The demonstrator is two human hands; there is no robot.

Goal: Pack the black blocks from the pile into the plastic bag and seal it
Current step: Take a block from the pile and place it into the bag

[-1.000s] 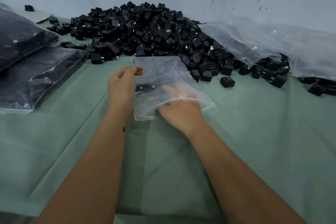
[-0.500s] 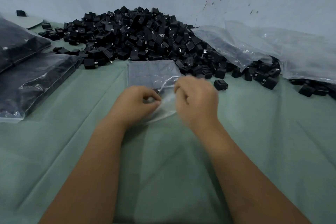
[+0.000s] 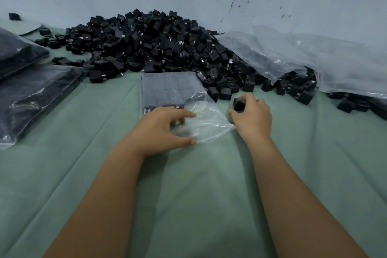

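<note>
Against the wall behind the plastic bag (image 3: 173, 94), the pile of black blocks (image 3: 150, 46) spreads widest. Left of the bag lie filled bags (image 3: 35, 94), well apart from it. Right of the bag, beyond the strays, lie slack clear bags (image 3: 272, 54) draped over the pile's edge. The green cloth (image 3: 199, 195) is bare on the near side of the bag.

The bag lies flat, its far part already filled with rows of blocks, its near, open end unfilled. The left hand (image 3: 161, 130) rests on that open end, fingers spread and lightly bent, thumb at the near edge. The right hand (image 3: 251, 115), just right of the bag, curls its fingers around one loose black block (image 3: 238, 104).

Procedure, as judged: lift the upper film with the left thumb and fingers so the mouth gapes. Slide the block in flat against the last row. Keep rows tight, so the seal strip stays clear.

Clearance: loose blocks (image 3: 222, 92) sit close by the bag's right edge; sweep inward from the near side, where room is greatest.
</note>
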